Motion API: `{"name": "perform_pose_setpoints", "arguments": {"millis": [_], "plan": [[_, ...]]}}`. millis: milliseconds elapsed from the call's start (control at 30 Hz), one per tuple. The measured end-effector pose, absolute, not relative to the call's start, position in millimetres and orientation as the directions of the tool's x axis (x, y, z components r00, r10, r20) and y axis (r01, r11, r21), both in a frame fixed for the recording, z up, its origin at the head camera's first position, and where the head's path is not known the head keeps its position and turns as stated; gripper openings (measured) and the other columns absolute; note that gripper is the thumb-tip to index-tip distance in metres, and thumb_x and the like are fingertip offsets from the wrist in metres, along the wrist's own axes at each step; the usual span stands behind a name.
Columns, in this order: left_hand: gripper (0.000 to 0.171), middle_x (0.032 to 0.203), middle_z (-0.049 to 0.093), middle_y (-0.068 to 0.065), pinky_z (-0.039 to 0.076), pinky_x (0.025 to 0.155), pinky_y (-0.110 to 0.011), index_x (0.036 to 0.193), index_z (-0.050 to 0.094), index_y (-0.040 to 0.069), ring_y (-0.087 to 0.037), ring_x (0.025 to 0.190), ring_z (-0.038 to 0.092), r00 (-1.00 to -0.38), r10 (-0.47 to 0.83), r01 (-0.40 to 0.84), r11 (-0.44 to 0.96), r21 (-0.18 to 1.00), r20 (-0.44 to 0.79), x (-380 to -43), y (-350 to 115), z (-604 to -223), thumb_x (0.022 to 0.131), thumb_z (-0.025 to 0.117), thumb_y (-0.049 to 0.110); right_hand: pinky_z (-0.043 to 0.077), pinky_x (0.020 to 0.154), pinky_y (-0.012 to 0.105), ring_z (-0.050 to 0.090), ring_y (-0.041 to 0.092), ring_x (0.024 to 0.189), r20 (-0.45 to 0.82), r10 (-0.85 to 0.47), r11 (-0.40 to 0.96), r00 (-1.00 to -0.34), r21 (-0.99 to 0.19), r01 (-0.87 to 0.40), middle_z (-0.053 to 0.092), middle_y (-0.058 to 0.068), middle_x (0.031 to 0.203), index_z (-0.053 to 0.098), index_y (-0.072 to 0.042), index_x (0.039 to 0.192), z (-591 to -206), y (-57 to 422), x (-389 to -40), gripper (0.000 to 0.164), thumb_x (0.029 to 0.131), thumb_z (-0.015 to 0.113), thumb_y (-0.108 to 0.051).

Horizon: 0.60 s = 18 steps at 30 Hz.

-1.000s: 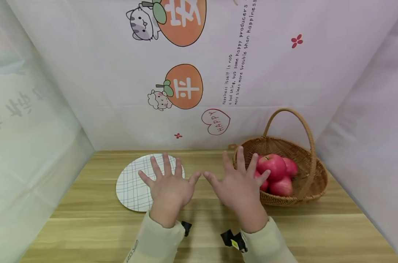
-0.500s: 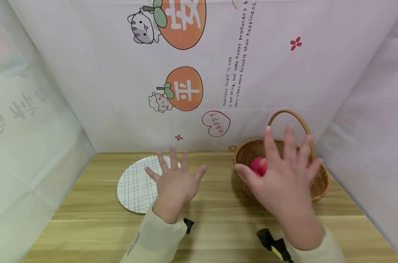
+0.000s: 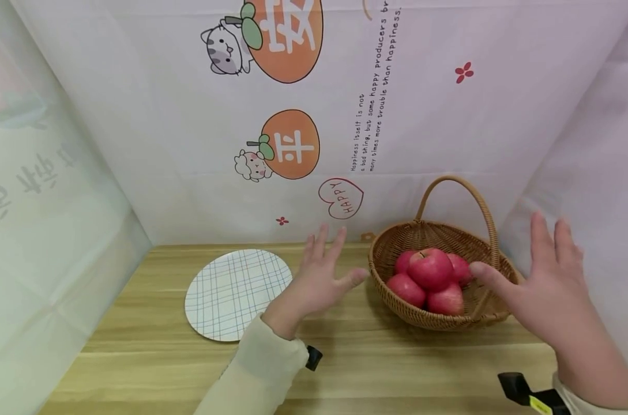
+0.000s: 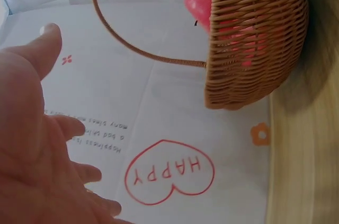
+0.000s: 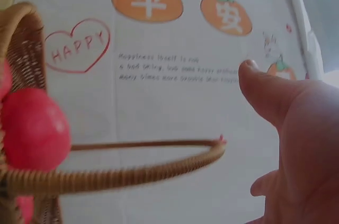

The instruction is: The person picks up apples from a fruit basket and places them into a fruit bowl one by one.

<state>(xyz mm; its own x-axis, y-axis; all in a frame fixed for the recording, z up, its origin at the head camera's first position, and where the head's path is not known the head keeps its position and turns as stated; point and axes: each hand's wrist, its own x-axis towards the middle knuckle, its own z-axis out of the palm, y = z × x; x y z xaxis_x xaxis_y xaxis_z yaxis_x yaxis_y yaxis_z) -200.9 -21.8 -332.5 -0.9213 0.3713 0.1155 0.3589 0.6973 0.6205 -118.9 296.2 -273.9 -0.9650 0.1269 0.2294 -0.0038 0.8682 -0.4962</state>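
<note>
A brown wicker basket (image 3: 412, 317) with a tall arched handle (image 3: 487, 216) stands on the wooden table at the right, holding several red apples (image 3: 430, 270). My left hand (image 3: 316, 282) hovers between the plate and the basket, fingers extended, thumb pointing toward the basket's left side; it holds nothing. Just right of the basket, my right hand (image 3: 555, 294) is raised with spread fingers and nothing in it. Its thumb overlaps the basket's right rim in the head view; touching cannot be told. In the right wrist view the apples (image 5: 36, 128) and handle (image 5: 122, 177) lie left of that hand.
A round white plate or mat with a blue grid (image 3: 230, 300) lies at the left of the wooden table (image 3: 355, 369). A white printed cloth (image 3: 397, 115) forms the back wall, and pale cloth also hangs at both sides.
My right hand has swept right across the basket to its far side, uncovering the apples. The left hand has moved right, off most of the plate, and turned toward the basket.
</note>
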Motion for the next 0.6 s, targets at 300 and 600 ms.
{"name": "perform_pose_setpoints", "arguments": {"millis": [300, 600], "plan": [[0.099, 0.161, -0.021, 0.015, 0.020, 0.113, -0.060, 0.155, -0.004, 0.047, -0.018, 0.148, -0.016, -0.889, 0.429, 0.410, 0.588, 0.697, 0.160, -208, -3, -336, 0.083, 0.057, 0.077, 0.008, 0.092, 0.086, -0.025, 0.058, 0.134, 0.106, 0.068, 0.812, -0.992, -0.584, -0.007, -0.036, 0.024, 0.152, -0.025, -0.012, 0.153, -309, 322, -135, 0.120, 0.090, 0.069, -0.053], [0.102, 0.161, -0.022, 0.013, 0.023, 0.113, -0.058, 0.157, -0.002, 0.044, -0.018, 0.147, -0.017, -0.892, 0.435, 0.391, 0.599, 0.699, 0.126, -205, 2, -340, 0.082, 0.060, 0.075, 0.010, 0.096, 0.083, -0.017, 0.064, 0.134, 0.060, -0.026, 0.765, -0.998, -0.641, -0.058, -0.027, 0.037, 0.151, -0.015, -0.009, 0.157, -345, 327, -149, 0.113, 0.092, 0.071, -0.044]]}}
